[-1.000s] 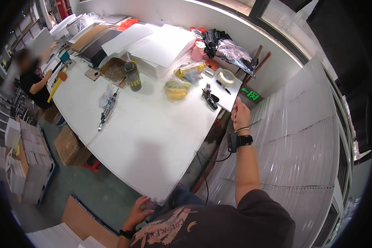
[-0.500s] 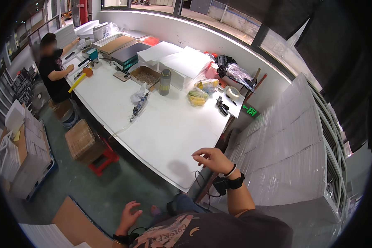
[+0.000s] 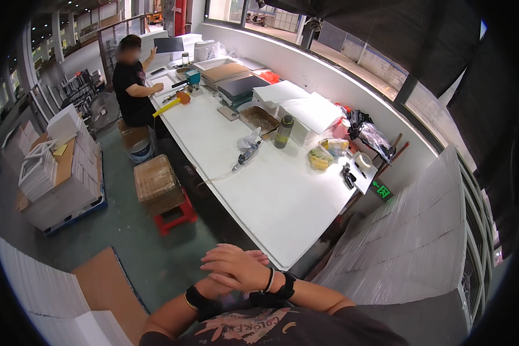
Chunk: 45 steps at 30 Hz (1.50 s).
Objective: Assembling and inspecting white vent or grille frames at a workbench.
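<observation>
My two hands are crossed in front of my body, just off the near end of the white table point(image 3: 271, 207). My right hand point(image 3: 239, 266) lies across my left with its fingers stretched out and slightly apart; no object shows in it. Beneath it, my left hand point(image 3: 259, 256) is mostly covered. Its visible fingers reach out past the right hand, and no held object shows there either. A dark band sits on each wrist. Farther up the tabletop lie a blue-grey power tool point(image 3: 248, 154), a dark green bottle point(image 3: 283, 131) and bagged yellow fruit point(image 3: 319, 158).
Past the table's far left side, a co-worker point(image 3: 134, 86) holds up a dark panel point(image 3: 169, 45). A cardboard box point(image 3: 157, 183) rests on a red stool point(image 3: 177, 216). Wrapped stacked panels point(image 3: 403, 242) stand at right, a brown board point(image 3: 106, 288) at lower left.
My right hand has come left and down from over the table's corner onto my left hand, which has moved right. My view has swung left. The co-worker has raised a dark panel.
</observation>
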{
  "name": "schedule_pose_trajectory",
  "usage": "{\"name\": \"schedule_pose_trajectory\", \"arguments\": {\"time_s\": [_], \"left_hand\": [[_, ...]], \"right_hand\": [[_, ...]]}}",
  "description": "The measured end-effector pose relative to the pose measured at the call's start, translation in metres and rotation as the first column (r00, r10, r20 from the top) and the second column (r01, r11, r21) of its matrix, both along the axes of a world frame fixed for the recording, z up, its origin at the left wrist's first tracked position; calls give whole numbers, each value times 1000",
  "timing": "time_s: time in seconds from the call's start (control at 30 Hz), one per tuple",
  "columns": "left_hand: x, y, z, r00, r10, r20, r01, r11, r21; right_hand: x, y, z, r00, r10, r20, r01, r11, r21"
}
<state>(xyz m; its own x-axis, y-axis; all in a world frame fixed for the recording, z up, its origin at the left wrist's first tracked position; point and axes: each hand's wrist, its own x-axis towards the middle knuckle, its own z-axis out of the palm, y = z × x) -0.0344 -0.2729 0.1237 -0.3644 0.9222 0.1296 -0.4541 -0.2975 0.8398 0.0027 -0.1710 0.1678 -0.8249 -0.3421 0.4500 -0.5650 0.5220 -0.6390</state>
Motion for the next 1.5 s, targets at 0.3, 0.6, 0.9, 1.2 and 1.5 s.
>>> {"name": "schedule_pose_trajectory", "arguments": {"time_s": [0.3, 0.6, 0.9, 1.2, 1.5], "left_hand": [[-2, -51, 24, 893, 83, 443, -61, 996, -64], [-3, -54, -108, 198, -553, -809, -324, 742, -586], [30, 31, -166, 815, -471, -337, 132, 718, -684], [41, 106, -220, 905, 114, 410, 293, 531, -795], [64, 160, -199, 945, -300, 129, 221, 294, -930]], "right_hand": [[45, 80, -71, 608, -546, 577, 594, 794, 125], [201, 188, -283, 33, 17, 999, 882, 469, -37], [298, 319, -503, 309, 17, 951, 951, 10, -310], [176, 380, -302, -165, 477, 863, 942, 335, -5], [114, 408, -259, -176, 161, 971, 153, 979, -135]]}}
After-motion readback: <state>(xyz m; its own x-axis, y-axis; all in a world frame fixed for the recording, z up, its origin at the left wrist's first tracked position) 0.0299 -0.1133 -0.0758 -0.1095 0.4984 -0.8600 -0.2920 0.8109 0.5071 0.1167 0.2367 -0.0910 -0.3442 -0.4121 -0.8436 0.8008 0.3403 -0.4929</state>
